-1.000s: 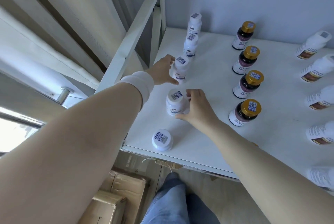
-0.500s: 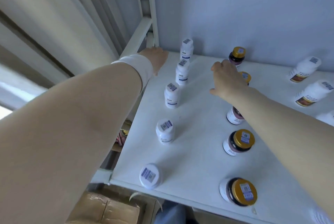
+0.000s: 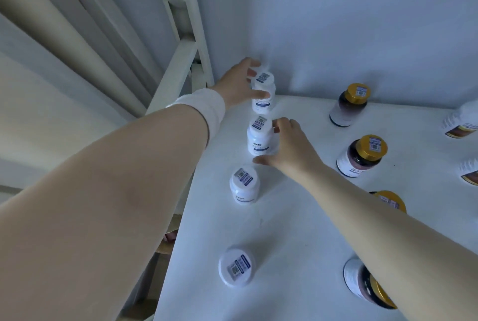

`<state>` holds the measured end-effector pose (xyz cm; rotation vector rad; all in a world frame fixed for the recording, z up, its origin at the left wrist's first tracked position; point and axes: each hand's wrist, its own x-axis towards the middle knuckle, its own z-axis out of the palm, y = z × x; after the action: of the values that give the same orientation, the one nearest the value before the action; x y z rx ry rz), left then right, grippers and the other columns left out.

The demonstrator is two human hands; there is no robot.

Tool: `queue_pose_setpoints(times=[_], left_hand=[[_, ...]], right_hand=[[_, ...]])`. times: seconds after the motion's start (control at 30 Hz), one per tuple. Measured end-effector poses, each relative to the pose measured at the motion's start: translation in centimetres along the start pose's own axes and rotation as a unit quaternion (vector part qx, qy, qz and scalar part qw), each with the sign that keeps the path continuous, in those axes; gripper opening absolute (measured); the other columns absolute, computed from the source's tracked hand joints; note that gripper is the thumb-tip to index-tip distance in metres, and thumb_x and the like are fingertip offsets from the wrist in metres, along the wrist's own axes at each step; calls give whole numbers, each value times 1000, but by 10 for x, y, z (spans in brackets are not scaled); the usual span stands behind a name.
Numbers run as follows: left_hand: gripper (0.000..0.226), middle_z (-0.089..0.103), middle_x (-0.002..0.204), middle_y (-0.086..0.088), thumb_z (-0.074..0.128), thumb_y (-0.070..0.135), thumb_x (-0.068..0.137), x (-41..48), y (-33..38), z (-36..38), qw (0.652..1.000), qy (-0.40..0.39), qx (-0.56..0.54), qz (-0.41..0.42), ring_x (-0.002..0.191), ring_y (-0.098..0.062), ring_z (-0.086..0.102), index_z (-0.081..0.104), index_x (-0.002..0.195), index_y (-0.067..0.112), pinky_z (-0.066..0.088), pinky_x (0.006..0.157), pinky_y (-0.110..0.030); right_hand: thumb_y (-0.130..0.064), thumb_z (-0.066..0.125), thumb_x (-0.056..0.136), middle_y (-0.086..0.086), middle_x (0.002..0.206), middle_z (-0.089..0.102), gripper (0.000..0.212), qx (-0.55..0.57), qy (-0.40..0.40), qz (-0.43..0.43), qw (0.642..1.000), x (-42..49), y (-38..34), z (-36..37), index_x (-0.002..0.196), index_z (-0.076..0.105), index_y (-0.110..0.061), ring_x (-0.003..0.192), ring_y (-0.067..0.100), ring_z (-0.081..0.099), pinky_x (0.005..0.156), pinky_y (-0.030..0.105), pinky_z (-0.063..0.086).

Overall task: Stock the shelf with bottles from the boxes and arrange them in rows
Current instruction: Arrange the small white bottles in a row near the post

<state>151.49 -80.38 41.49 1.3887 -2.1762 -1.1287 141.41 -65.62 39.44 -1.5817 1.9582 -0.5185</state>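
**A:** Where does the stock stand?

**B:** On the white shelf (image 3: 297, 217), in a line down its left side, front to back. The front white bottle (image 3: 236, 270) is near the front edge. The third white bottle (image 3: 244, 187) stands behind it, apart from both its neighbours. Each cap carries a barcode sticker.

**A:** And the hands?

**B:** The left hand (image 3: 238, 85) grips the rearmost white bottle (image 3: 263, 95) close to the back wall (image 3: 336, 23), with the thumb across its front below the cap and the fingers behind the cap. That bottle is blurred, so I cannot tell whether its base rests on the shelf. The right hand (image 3: 289, 150) wraps the second white bottle (image 3: 260, 137) from the right. Its fingers curl against the bottle's shoulder and its thumb stretches low past the base.

**A:** Anything on the wrists?

**B:** A white cuff (image 3: 204, 111) on the left one.

**A:** What else is on the shelf?

**B:** To the right there is a row of amber bottles with gold caps. The rear amber bottle (image 3: 349, 106) is near the wall and the next amber bottle (image 3: 362, 156) stands in front of it. Two more are partly hidden by the right forearm. At the right edge a brown-labelled white bottle (image 3: 460, 124) is cut off by the frame. The white frame post (image 3: 194, 23) rises at the back left corner.
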Motion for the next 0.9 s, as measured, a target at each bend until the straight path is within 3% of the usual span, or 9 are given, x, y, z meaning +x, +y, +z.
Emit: queue_pose_setpoints(times=[0.13,0.37,0.47,0.6,0.77,0.83,0.9], left_hand=[[65,55,128,-6,77,16,76,13,-9,12,1000,-4,-29,-8,115,-18,54,43,132,9,41,101,-28],[34,57,106,2,73,15,80,20,-21,14,998,15,-69,1,99,-13,53,49,104,17,42,80,-14],[34,58,105,2,73,15,79,21,-26,5,998,22,-63,5,99,-15,53,48,102,17,46,87,-24],[35,58,103,1,74,15,78,23,-32,-1,998,12,-54,3,99,-17,56,50,103,17,49,96,-41],[46,56,111,3,70,19,83,20,-28,0,999,3,-42,-2,103,-13,54,48,122,9,43,90,-24],[53,56,118,1,70,25,83,19,-24,-1,1000,-11,-16,-10,108,-14,55,44,126,10,42,91,-24],[63,54,128,0,72,29,80,18,-16,-4,1000,-7,12,-14,116,-16,53,40,131,11,42,100,-29]], right_hand=[[-24,80,68,8,121,49,63,59,24,7,998,7,3,12,118,45,-10,110,23,50,88,30,41],[-16,80,65,9,106,61,49,149,34,18,988,20,2,22,103,50,-9,97,27,61,85,45,50],[-15,80,66,10,107,61,50,154,37,4,987,25,-4,29,105,51,-7,97,27,61,85,45,50],[-15,80,66,11,108,60,51,147,38,-13,988,29,-6,34,107,51,-6,96,29,61,84,45,50],[-15,80,67,11,113,57,54,133,26,-4,991,30,-6,34,110,48,-7,101,27,58,86,37,49],[-18,81,66,10,120,51,64,104,-3,-4,995,28,-9,30,118,45,-7,109,24,53,86,28,42],[-24,81,67,10,129,42,78,51,-31,-12,998,24,-13,16,129,37,-6,121,24,42,96,27,34]])
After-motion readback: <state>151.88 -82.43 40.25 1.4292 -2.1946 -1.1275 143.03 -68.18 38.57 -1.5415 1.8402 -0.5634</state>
